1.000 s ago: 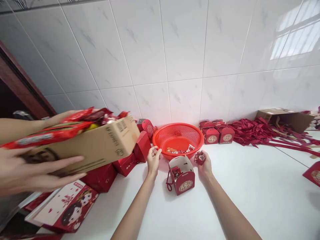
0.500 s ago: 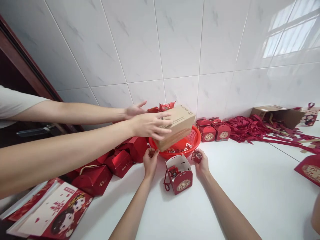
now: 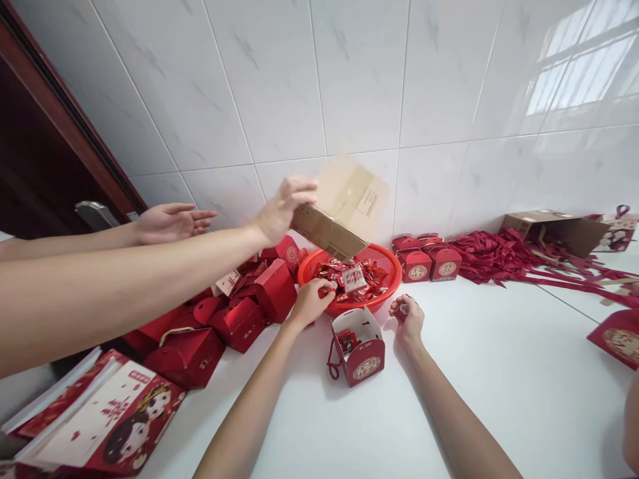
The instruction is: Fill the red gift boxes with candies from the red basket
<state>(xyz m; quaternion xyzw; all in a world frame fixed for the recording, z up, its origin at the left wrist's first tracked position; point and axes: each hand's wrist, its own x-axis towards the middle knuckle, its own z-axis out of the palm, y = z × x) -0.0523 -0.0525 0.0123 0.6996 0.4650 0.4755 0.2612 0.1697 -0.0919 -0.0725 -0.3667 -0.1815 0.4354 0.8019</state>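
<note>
My left hand (image 3: pixel 310 303) reaches over the left rim of a red plastic basket (image 3: pixel 394 289), its fingers closed on a small red wrapped candy. Several red wrapped candies (image 3: pixel 367 283) lie in the basket, and one pale packet (image 3: pixel 353 279) sits or falls among them. To the right, my right hand (image 3: pixel 408 319) rests near the table with its fingers curled round a small dark red candy (image 3: pixel 401 309) with a printed mark. Between my hands stands an open red gift box (image 3: pixel 367 364) with a cord handle, holding a few red candies.
A co-worker's hand (image 3: pixel 292 206) tilts a cardboard box (image 3: pixel 334 229) above the basket; their other hand (image 3: pixel 170 223) is open. Red gift boxes (image 3: pixel 239 326) crowd the left, and more boxes (image 3: pixel 417 266) and ribbons (image 3: pixel 489 256) line the wall. Printed bags (image 3: pixel 110 419) lie front left.
The co-worker has tipped and raised the cardboard box, and more candies now fill the basket. Their other hand has drawn back left. My left hand has moved in over the basket rim.
</note>
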